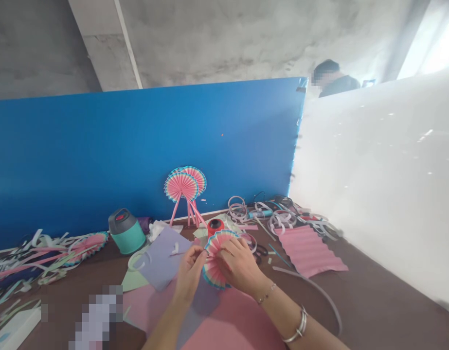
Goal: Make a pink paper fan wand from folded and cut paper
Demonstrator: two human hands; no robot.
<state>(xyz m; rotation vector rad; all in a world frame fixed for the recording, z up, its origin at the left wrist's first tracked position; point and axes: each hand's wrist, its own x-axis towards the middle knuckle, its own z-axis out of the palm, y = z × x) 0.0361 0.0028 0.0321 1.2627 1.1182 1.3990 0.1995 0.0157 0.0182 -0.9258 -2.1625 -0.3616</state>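
A pleated fan (213,278) is being held just above the bench (373,301), near its middle, over a pink sheet (239,321). It is being pinched at its 9 o'clock edge by the closed fingers of the left hand (189,272), and it is being gripped from 3 o'clock by the right hand (241,265), whose fingers are curled over the pleats. Judging by this, the pleats are being spread and shaped. Any further handling is calling for a light, even grip, so that the folds are not being crushed.

At 12 o'clock, finished fans (184,184) are being propped against a blue board (136,146). A ribbed sheet (308,250) and coiled strips (278,216) are lying at 2 o'clock, a green flask (126,232) at 10 o'clock, and a heap of scraps (45,253) at 9 o'clock. The right side is being closed off by a white board (385,170), under a bare concrete ceiling.
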